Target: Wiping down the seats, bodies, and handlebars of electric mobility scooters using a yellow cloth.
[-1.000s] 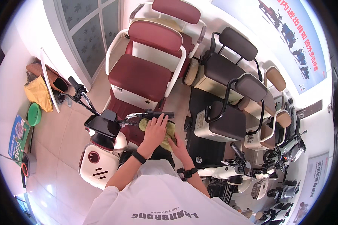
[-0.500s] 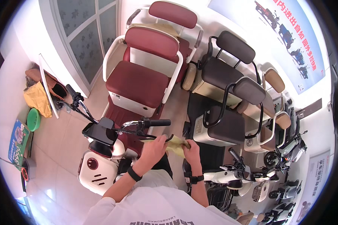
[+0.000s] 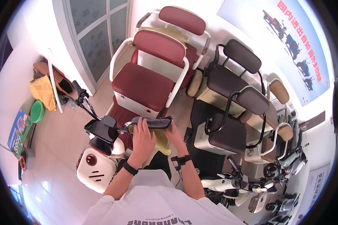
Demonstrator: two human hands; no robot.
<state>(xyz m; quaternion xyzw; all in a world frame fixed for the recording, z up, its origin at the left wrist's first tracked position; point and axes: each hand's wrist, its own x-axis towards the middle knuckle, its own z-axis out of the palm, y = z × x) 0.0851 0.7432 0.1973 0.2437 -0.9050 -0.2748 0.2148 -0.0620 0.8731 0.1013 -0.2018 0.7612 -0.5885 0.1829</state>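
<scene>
In front of me, both my hands hold a yellow-and-dark-grey cloth [image 3: 161,143] at the right handlebar of the red-and-white scooter [image 3: 139,83]. Its grey part, edged in black, lies uppermost, and its yellow part hangs down between my wrists. My left hand [image 3: 142,135] has its fingers laid over the left part of the grey side, closed on it. At the right end, my right hand [image 3: 174,135] grips the edge, with its fingertips partly hidden. The handlebar's right grip is hidden behind the cloth. A black display [image 3: 101,127] sits left of my hands.
Dark-seated scooters [image 3: 225,129] stand close on my right, with white ones [image 3: 221,185] nearer. Another red-seated scooter [image 3: 182,20] is behind the first. At the left are a green basin [image 3: 37,111], a yellow bag [image 3: 43,92] and a leaning sign board [image 3: 20,131].
Both hands have moved forward and up to the right handlebar, carrying the cloth. Its grey side now shows on top, and the yellow part hangs lower. The view has shifted slightly.
</scene>
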